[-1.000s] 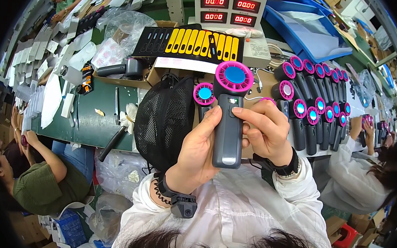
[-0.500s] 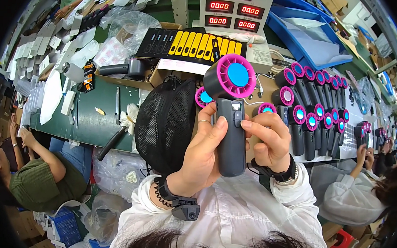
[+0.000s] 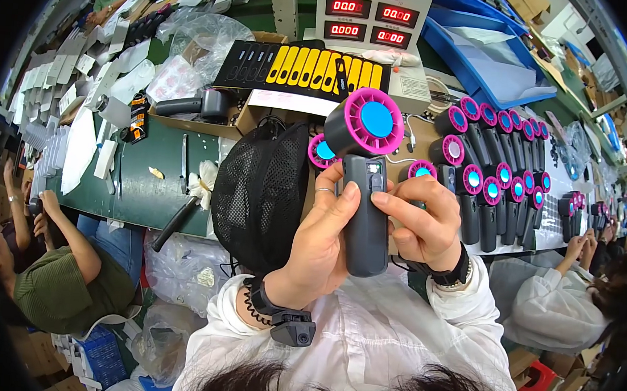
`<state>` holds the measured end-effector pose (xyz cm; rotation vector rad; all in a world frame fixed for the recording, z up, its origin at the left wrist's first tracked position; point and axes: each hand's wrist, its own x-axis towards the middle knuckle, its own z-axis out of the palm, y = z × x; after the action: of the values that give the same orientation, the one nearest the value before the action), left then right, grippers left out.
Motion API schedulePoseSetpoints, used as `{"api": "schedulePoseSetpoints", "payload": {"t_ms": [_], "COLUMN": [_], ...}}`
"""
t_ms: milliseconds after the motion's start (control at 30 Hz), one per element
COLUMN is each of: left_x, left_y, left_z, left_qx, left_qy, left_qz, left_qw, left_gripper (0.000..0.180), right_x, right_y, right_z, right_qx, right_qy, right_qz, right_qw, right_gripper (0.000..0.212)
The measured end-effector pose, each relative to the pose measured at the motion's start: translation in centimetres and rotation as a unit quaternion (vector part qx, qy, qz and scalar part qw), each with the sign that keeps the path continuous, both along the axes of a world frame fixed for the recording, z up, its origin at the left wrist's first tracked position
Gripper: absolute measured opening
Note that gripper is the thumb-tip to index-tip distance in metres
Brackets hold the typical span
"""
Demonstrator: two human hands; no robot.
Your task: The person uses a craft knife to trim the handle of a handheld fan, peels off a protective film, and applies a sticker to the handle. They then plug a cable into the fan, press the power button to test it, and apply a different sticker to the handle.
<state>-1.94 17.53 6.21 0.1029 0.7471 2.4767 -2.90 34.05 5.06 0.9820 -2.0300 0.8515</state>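
Observation:
A dark grey handheld fan (image 3: 367,235) with a magenta grille and a blue centre is held upright in front of my chest. My left hand (image 3: 317,243) is closed around its handle from the left, thumb along the front. A small lit screen shows near the handle's top. My right hand (image 3: 428,222) has curled fingers, and its index fingertip touches the handle's front just below the screen. A small dark piece shows by the right fingers; I cannot tell what it is. Behind the held fan, another magenta-rimmed fan (image 3: 322,151) is partly hidden.
Several similar fans (image 3: 504,172) stand in rows at the right. A black mesh bag (image 3: 259,192) sits to the left. Behind are a black board with yellow strips (image 3: 315,68), a meter with red displays (image 3: 370,14) and a blue tray (image 3: 476,54). Other people work on both sides.
My right index fingertip has shifted slightly left and down onto the handle's front. The fan and my left hand have hardly moved. At the left, a co-worker's hands have moved.

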Motion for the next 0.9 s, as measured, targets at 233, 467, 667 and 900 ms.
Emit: {"api": "schedulePoseSetpoints", "payload": {"t_ms": [233,467,667,900], "left_x": [0.1,-0.2,0.0,-0.3], "left_y": [0.3,0.1,0.3,0.1], "left_z": [0.2,-0.8,0.1,-0.3], "left_qx": [-0.007,0.013,-0.004,-0.001], "left_qy": [-0.023,0.017,-0.014,-0.024], "left_qz": [0.012,-0.027,-0.006,0.002], "left_qw": [1.0,0.999,1.0,1.0], "left_gripper": [0.039,0.037,0.034,0.032], "right_x": [0.0,-0.2,-0.2,-0.5], "right_y": [0.0,-0.1,0.2,0.0], "right_z": [-0.6,-0.3,-1.0,-0.9], "right_qx": [-0.019,-0.058,-0.038,-0.032], "right_qy": [-0.018,-0.044,-0.089,-0.037], "right_qz": [0.008,-0.009,-0.018,-0.03], "right_qw": [1.0,0.997,0.995,0.998], "right_gripper": [0.034,0.036,0.038,0.037]}}
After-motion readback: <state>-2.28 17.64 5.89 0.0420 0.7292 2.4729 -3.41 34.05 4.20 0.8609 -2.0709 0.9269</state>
